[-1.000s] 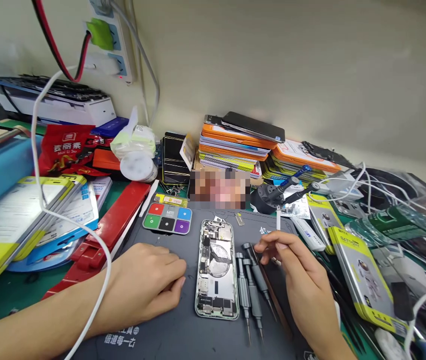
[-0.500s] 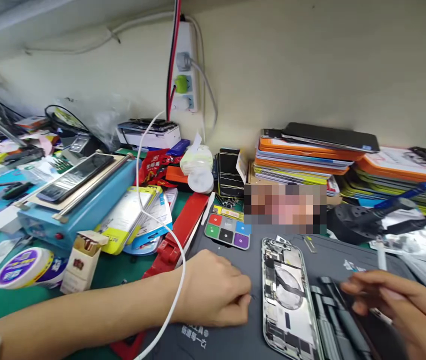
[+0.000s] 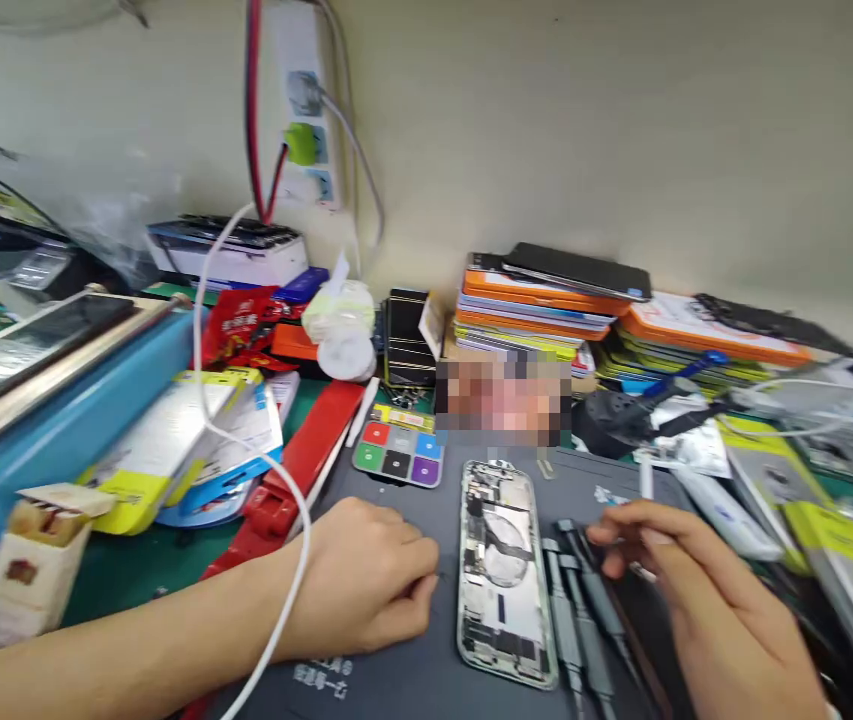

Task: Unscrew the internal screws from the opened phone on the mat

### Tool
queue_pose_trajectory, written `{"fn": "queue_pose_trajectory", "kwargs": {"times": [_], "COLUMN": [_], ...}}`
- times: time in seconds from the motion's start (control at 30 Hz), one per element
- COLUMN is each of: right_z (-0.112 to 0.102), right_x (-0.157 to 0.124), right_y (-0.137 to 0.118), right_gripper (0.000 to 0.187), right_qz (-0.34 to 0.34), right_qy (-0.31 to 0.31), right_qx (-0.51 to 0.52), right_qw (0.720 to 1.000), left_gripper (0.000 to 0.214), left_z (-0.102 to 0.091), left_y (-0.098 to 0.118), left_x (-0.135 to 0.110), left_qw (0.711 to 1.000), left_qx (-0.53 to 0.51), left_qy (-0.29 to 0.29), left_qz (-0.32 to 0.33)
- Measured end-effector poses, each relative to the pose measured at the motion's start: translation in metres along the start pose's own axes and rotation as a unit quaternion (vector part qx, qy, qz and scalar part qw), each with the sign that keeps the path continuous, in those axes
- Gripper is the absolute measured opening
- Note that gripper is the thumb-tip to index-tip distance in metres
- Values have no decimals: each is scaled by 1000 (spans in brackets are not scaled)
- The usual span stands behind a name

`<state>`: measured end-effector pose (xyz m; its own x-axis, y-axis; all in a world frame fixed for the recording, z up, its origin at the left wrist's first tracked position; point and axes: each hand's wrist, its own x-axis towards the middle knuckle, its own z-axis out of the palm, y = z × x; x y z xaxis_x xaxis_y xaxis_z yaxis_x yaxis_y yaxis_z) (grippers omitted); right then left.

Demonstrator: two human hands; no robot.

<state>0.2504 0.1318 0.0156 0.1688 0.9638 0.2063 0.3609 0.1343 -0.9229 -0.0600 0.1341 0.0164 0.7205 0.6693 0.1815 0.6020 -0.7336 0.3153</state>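
Observation:
An opened phone [image 3: 502, 570] lies face up on a dark work mat [image 3: 411, 670], its insides showing. My left hand [image 3: 362, 580] rests on the mat just left of the phone, fingers curled and pinched at something too small to name. My right hand [image 3: 703, 600] hovers right of the phone, fingers bent together over three grey screwdrivers [image 3: 576, 610] that lie side by side beside the phone. A thin tool seems to sit under its fingers, but blur hides it.
A coloured screw tray [image 3: 400, 452] sits behind the mat. A red tool [image 3: 298, 470] and a white cable [image 3: 276, 520] cross my left forearm. A blue machine [image 3: 43, 400], a small box [image 3: 40, 550] and stacked packages [image 3: 546, 310] crowd the bench.
The view has swung back to the right and blurred. My left hand stays beside the phone. My right hand remains over the screwdrivers, little changed.

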Motion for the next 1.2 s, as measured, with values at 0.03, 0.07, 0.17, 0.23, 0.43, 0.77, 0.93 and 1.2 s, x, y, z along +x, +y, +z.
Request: {"fn": "queue_pose_trajectory", "kwargs": {"times": [0.03, 0.07, 0.17, 0.23, 0.43, 0.77, 0.93, 1.2], "right_z": [2, 3, 4, 3, 3, 2, 3, 4], "right_x": [-1, -1, -3, -4, -6, -6, -6, -6], "right_y": [-6, -10, -13, -12, -11, -12, -14, -14], "right_gripper": [27, 26, 23, 22, 22, 24, 24, 21], "right_qz": [5, 3, 12, 14, 20, 18, 18, 24], "right_qy": [-8, -6, -12, -21, -28, -26, -23, -29], "right_qx": [9, 15, 33, 40, 46, 39, 32, 48], "right_qw": [1000, 1000, 999, 999, 998, 999, 999, 998], "left_gripper": [19, 19, 20, 21, 21, 22, 22, 23], "left_z": [1, 2, 3, 5, 9, 7, 7, 7], "left_y": [0, 0, 0, 1, 0, 1, 0, 0], "left_x": [-1, -1, -3, -4, -6, -5, -4, -6], "left_qw": [1000, 1000, 1000, 1000, 1000, 1000, 1000, 1000], "left_qx": [-6, -7, -7, -10, -12, -14, -14, -11], "left_qy": [7, 12, 18, 15, 9, 7, 4, -1], "left_qz": [2, 1, -1, -4, -9, -3, -6, -4]}}
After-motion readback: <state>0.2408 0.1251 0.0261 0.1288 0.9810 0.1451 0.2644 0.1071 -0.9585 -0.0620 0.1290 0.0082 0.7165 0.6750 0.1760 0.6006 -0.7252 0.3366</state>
